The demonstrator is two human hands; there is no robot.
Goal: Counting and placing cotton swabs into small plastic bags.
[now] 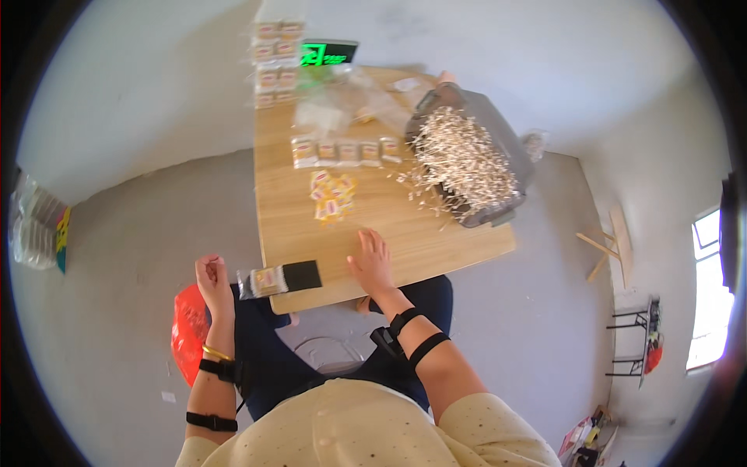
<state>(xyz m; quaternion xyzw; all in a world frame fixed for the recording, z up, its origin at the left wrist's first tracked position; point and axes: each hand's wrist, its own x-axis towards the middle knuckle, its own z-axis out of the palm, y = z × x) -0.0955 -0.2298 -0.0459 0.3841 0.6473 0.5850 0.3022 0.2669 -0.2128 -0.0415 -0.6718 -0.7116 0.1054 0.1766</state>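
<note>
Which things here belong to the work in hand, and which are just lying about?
Probably in use: cotton swabs, grey bin, row of packets, pile of small slips, wrapped packet, black pad.

Seemingly just lying about: wooden stool, white scrap on the floor.

Wooden stool (620,246) + blk-legged table (645,344) nr R wall (661,171) w/ bright window (706,300)

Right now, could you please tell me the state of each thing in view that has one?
Left hand: fingers curled, off the table
Right hand: open, over the table
Gray plastic bin: tilted, uncovered
Cotton swabs: heaped in the bin, some spilled
Packets: five, in a row
Small printed cards: loosely piled
Green display: lit
</note>
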